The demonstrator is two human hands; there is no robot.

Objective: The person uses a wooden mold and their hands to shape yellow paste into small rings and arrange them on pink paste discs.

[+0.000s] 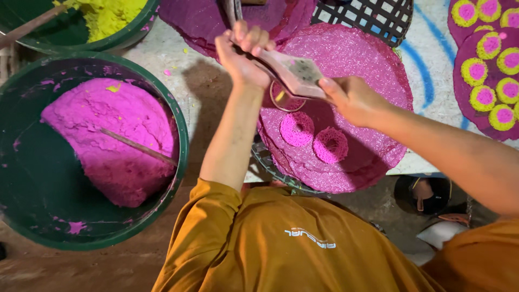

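1. An orange shirt (281, 243) fills the near edge of the view, with both forearms reaching away from it.
2. The left hand (243, 51) is clenched around the handle end of a flat wooden press (292, 73); that end sits inside the grip.
3. The right hand (351, 97) pinches the other end of the press, fingers closed on its edge, so the tool spans between both grips.
4. Under the press sits a round ring mould (285, 100), touching the pink sheet (357, 59) below.
5. Two pink rings (313, 138) lie on the sheet just nearer than the mould, side by side.
6. The sheet tops a stack on a wire rack (270, 167).
7. To the left, a green tub (178, 130) holds pink paste (108, 135) with a stick (135, 146) in it.
8. Farther left, another tub holds yellow paste (105, 16).
9. Far right, pink-and-yellow rounds (486, 70) lie on dark sheets on the pale, blue-streaked tabletop (427, 65).
10. A black lattice (367, 16) lies at the far edge.
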